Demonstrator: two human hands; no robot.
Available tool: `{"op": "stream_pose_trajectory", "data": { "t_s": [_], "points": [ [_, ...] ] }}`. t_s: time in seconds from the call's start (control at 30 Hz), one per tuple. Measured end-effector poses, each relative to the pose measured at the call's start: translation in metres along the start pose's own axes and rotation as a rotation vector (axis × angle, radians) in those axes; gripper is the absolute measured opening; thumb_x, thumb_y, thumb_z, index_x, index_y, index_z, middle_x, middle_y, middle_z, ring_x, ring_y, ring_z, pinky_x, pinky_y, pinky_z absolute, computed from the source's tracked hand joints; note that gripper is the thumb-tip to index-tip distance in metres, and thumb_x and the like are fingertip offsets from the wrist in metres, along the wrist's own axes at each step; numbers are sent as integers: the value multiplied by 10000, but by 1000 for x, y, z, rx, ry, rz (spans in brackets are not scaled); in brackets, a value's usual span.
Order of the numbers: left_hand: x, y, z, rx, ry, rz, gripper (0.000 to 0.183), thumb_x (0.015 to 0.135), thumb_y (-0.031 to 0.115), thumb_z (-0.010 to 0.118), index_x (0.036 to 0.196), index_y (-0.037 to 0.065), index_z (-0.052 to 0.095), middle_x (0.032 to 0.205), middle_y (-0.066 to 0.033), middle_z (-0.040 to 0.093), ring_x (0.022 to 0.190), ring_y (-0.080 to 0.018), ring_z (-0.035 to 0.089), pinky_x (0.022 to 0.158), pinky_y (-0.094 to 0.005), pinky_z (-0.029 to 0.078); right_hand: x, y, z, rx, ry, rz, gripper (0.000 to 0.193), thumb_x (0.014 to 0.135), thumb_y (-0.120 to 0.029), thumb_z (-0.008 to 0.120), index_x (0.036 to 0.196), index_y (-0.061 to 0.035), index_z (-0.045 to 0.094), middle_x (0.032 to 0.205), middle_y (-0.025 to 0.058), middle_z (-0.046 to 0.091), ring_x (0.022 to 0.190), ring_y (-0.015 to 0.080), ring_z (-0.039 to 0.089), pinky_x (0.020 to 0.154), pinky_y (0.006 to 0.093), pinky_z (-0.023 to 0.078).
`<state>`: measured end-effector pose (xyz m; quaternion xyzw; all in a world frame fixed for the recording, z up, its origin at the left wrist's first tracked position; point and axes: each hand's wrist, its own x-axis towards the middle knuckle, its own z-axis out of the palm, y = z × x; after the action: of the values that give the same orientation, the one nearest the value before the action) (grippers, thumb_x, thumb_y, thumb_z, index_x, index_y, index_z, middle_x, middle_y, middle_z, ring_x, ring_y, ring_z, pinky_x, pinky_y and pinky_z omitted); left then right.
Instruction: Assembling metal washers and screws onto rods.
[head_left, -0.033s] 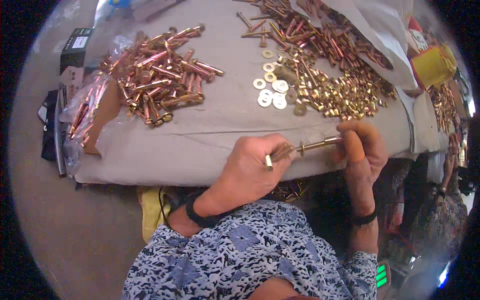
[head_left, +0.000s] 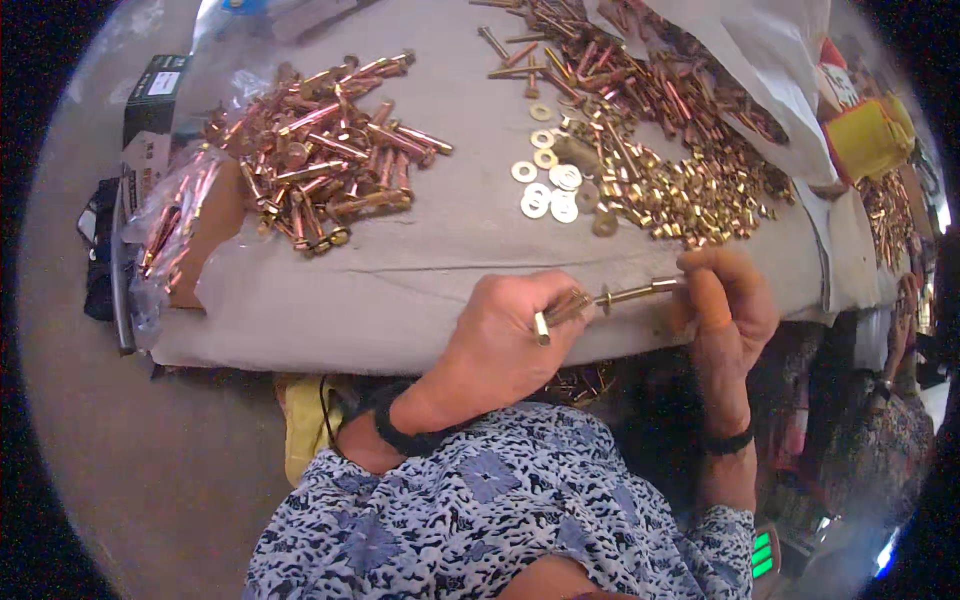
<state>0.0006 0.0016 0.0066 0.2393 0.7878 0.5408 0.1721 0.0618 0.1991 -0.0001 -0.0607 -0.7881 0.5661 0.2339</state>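
My left hand (head_left: pixel 505 330) is closed around a gold-coloured bolt (head_left: pixel 630 294), which points right with a washer (head_left: pixel 604 299) on its shank. A second metal end (head_left: pixel 542 328) juts from the same fist at lower left; whether it belongs to another bolt is hidden. At the bolt's right end is a small cylindrical sleeve (head_left: pixel 664 285). My right hand (head_left: pixel 730 300), with an orange finger cover (head_left: pixel 710 296) on one finger, pinches that end. Just beyond lie a heap of short gold sleeves (head_left: pixel 700 195) and several loose flat washers (head_left: pixel 536 200).
A heap of copper-coloured bolts (head_left: pixel 330 150) lies on the left of the covered table (head_left: pixel 400 310), beside a clear plastic bag (head_left: pixel 165 230). More bolts (head_left: pixel 640 75) are piled at the far right, near white sheeting (head_left: pixel 770 60) and a yellow bundle (head_left: pixel 868 138).
The whole picture has shifted very slightly. Both hands keep the same hold on the bolt.
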Motion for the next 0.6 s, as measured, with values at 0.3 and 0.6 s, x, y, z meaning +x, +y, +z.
{"op": "stream_pose_trajectory", "data": {
  "t_s": [0.3,0.6],
  "points": [
    [3,-11,-5,43,40,164,112,784,133,621,795,25,594,562,-91,496,506,-121,458,480,-285,383,-6,-13,14,109,-175,141,108,831,-109,572,898,-33,607,685,45,591,545,99,544,476,230,434],
    [3,-12,-11,32,49,82,138,811,146,600,829,9,617,563,-17,498,541,-69,439,483,-262,379,4,-7,18,265,-26,299,134,854,-133,557,917,-21,597,656,37,579,492,104,537,437,232,429]
  ]
}}
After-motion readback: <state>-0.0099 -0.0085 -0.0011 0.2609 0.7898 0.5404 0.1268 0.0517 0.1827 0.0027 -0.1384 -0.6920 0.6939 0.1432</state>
